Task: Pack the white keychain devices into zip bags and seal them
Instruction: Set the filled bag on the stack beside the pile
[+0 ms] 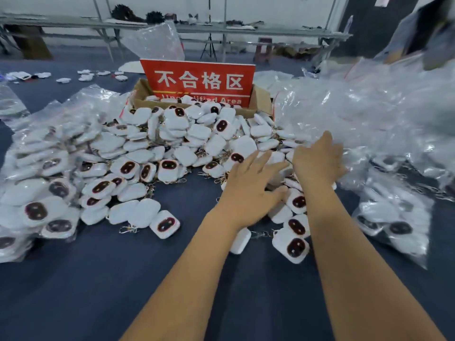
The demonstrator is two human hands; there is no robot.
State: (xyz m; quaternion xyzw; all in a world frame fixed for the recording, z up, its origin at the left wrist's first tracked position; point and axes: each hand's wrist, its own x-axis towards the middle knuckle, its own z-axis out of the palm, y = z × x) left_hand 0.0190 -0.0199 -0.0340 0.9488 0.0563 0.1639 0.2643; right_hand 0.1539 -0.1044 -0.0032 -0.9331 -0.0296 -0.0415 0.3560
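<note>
— Both hands first: our left hand (248, 185) lies flat with fingers spread on the loose white keychain devices (172, 143) at centre frame, holding nothing. Our right hand (317, 158) reaches into the edge of the empty zip bags (369, 114); its fingertips blur into the plastic, so we cannot tell whether it pinches one.

— So how far along are we?

— Partway, we judge. At the left of the frame sit bagged devices (49, 168), and more at lower right (394, 225). Whether every seal is pressed shut we cannot see.

— And what is left?

— Plenty. The loose heap stretches from our hands up to the cardboard box (258, 99) behind the red sign (199, 81) at upper centre, all unbagged on the blue table (98, 291).
</note>
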